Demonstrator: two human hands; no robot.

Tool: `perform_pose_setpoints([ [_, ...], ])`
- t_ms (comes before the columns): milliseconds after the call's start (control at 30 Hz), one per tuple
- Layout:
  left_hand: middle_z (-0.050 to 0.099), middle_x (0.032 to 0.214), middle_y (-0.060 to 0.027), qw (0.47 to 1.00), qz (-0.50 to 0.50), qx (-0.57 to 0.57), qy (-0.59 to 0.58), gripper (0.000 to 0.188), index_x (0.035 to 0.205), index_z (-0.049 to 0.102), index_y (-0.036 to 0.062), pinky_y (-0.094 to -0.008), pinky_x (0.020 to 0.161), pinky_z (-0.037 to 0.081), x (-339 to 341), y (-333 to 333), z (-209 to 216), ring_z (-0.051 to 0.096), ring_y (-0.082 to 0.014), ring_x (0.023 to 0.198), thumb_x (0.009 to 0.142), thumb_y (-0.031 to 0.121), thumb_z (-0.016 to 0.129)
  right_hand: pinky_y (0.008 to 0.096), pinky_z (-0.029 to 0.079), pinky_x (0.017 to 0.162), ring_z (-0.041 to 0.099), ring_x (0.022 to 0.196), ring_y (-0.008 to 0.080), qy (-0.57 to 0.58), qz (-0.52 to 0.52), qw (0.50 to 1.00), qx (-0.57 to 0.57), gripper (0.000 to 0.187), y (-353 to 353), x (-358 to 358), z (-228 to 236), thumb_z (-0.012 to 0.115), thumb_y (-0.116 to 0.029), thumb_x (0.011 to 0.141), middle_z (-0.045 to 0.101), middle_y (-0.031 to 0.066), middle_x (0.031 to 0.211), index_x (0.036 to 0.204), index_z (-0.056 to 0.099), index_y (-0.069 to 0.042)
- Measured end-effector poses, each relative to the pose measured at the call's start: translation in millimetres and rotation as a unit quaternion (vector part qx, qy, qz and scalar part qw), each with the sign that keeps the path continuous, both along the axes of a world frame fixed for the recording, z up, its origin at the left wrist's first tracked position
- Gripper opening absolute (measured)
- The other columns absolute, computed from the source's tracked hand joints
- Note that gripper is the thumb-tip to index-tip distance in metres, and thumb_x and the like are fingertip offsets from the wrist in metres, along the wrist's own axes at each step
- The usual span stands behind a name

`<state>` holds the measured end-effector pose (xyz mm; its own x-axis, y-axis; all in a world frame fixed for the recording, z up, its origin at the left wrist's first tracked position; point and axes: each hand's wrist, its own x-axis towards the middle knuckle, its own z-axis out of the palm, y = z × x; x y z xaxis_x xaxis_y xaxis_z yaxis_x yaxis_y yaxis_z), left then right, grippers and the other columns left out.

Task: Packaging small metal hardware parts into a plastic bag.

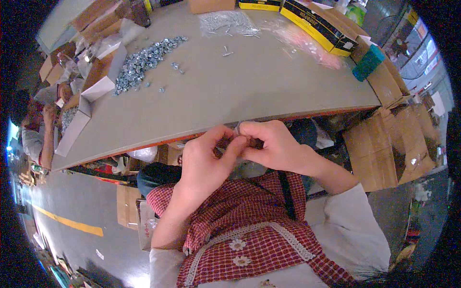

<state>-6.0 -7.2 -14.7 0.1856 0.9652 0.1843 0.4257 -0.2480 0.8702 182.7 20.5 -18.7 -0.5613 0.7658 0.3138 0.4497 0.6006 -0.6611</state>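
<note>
My left hand (pixel 207 156) and my right hand (pixel 274 146) meet just off the table's near edge, above my lap. Thumbs and fingers of both are pinched together around a small piece of clear plastic (pixel 237 128), which looks like part of a little bag. Most of it is hidden behind the fingers. On the grey table (pixel 225 86) ahead, a heap of small silvery metal nuts or similar fasteners (pixel 139 65) spreads at the left. Small screws (pixel 225 21) lie on a clear bag at the far side, with a couple of loose ones (pixel 227 51) closer in.
Clear and pinkish plastic bags (pixel 307 45) lie at the far right beside a black and yellow box (pixel 317 24). A teal block (pixel 369 63) rests on cardboard (pixel 379 86). Open cartons (pixel 103 72) line the left, where another person's arm (pixel 48 134) shows. Flattened cardboard (pixel 370 149) stands right.
</note>
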Motion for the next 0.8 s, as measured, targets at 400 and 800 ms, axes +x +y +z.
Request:
perform_pose_setpoints([
  [400,0.069,0.075,-0.0122,0.991,0.077,0.106,-0.018,0.011,0.086,0.068,0.0011,-0.0302,0.06,0.051,4,-2,-3,0.066,-0.0179,0.065,0.086,0.011,0.072,0.0423,0.05,0.079,0.063,0.09,0.0333,0.063,-0.03,0.993,0.095,0.034,-17,-4,1,0.07,-0.016,0.084,0.061,0.014,0.098,0.111,0.054,-0.004],
  [800,0.065,0.076,-0.0004,0.979,0.026,-0.063,-0.195,0.011,0.085,0.066,-0.001,-0.0224,0.059,0.047,4,-9,8,0.058,-0.0064,0.068,0.091,0.008,0.069,0.0307,0.055,0.071,0.067,0.08,0.0176,0.241,-0.001,0.952,-0.189,0.02,-19,0,9,0.067,-0.012,0.09,0.069,0.0077,0.092,0.107,0.064,-0.002],
])
